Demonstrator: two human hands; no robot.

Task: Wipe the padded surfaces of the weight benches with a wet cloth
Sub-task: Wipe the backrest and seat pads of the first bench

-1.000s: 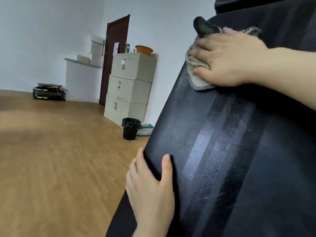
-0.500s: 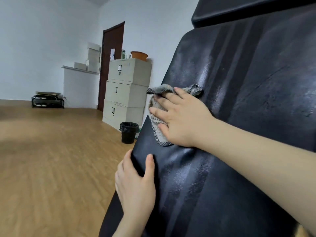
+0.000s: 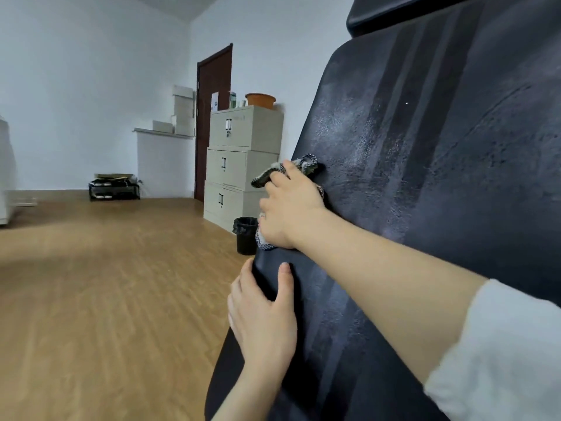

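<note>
The grey woven cloth with a checked border lay bunched on the left edge of the tilted black padded bench surface, which was streaked with darker bands. The right hand clasped the cloth there, fingers curled over the edge (their tips were hidden). Just below, the left hand gripped the same edge, thumb on the pad's face. Beyond stood a small black bin, stacked beige metal drawer cabinets and a light wooden floor.
</note>
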